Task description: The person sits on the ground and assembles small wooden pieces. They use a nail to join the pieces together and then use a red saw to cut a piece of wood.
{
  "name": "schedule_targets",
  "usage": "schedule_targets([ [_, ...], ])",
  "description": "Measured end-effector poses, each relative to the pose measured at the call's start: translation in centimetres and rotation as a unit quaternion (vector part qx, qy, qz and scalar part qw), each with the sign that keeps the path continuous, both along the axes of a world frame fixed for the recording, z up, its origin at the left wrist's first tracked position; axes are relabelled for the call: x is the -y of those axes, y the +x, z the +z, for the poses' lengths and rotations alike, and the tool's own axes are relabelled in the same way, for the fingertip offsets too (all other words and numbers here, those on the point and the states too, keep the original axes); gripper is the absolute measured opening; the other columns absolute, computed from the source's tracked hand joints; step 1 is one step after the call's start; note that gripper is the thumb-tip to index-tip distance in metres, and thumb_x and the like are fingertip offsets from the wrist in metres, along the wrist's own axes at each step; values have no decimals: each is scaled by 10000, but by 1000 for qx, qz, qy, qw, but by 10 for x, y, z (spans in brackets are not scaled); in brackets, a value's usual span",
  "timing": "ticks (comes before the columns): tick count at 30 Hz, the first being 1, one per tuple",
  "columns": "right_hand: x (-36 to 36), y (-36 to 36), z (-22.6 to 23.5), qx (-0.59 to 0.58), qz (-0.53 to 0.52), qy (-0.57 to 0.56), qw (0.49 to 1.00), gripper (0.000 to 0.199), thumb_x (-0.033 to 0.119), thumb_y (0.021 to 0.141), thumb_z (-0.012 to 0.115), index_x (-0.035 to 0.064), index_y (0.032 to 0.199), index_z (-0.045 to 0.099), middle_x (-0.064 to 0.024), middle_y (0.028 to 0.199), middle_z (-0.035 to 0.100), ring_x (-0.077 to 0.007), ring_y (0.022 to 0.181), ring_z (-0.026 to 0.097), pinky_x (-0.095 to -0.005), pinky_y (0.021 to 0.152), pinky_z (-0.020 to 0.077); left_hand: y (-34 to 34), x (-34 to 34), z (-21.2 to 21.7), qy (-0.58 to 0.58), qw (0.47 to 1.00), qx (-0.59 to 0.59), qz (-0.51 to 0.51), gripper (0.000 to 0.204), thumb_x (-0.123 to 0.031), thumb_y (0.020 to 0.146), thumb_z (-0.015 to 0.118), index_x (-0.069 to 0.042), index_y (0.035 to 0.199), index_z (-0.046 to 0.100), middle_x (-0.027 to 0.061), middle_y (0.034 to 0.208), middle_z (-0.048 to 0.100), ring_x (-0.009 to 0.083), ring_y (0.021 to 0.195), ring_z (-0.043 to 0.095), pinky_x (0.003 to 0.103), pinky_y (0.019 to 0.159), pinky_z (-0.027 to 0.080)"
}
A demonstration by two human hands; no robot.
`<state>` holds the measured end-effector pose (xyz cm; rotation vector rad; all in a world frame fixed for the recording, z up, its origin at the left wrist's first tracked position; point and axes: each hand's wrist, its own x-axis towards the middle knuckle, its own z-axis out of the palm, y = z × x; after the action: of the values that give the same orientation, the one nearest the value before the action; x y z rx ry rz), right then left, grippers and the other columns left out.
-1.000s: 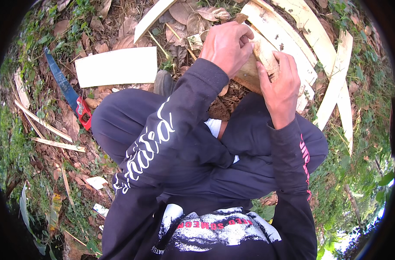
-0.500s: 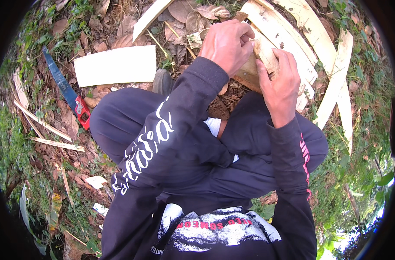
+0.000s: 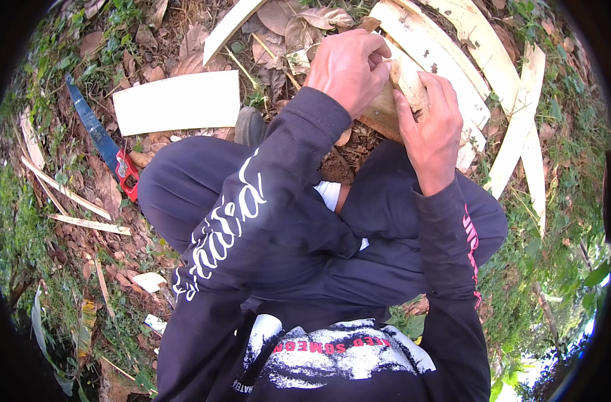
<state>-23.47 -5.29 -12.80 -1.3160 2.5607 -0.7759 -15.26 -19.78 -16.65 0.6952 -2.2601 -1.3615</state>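
Beyond my crossed legs, my left hand [image 3: 345, 70] is closed in a pinch. Whatever sits between its fingertips is too small or hidden to name. Just right of it, my right hand [image 3: 434, 137] has its thumb and fingers round a short, rounded piece of pale wood [image 3: 406, 77] with a rough, brownish surface. My left fingertips are close to this piece's upper left side; whether they touch it I cannot tell. Under both hands lies a wooden block [image 3: 380, 115], partly covered by them. Long pale boards [image 3: 446, 63] run behind and to the right of it.
On the left lie a handsaw [image 3: 94, 127] with a blue blade and red handle, and a pale rectangular board [image 3: 178, 102]. Thin wood strips [image 3: 67, 187] are scattered farther left. Crossed slats [image 3: 519, 124] lie at the right. Dry leaves [image 3: 285, 23] and grass cover the ground.
Both hands hold nearly the same pose on the wood. The whole view has shifted very slightly; nothing was picked up or let go.
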Motion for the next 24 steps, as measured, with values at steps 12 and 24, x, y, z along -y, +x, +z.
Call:
schedule_targets([
  [12, -1, 0, -2, -8, -2, -2, 1000, 382, 125, 823, 718, -57, 1132, 588, -204, 1099, 600, -367, 1032, 566, -440, 907, 467, 2, 3, 3, 3, 999, 42, -21, 197, -125, 798, 722, 0, 951, 717, 88, 809, 689, 174, 714, 673, 298, 691, 550],
  [24, 1, 1, -2, -15, 3, -10, 1000, 377, 117, 818, 717, -58, 1123, 582, -202, 1079, 599, -366, 1013, 568, -439, 899, 464, 1, 3, 4, -5, 999, 46, -23, 190, -120, 797, 722, 2, 941, 720, 84, 815, 692, 167, 712, 672, 291, 689, 551],
])
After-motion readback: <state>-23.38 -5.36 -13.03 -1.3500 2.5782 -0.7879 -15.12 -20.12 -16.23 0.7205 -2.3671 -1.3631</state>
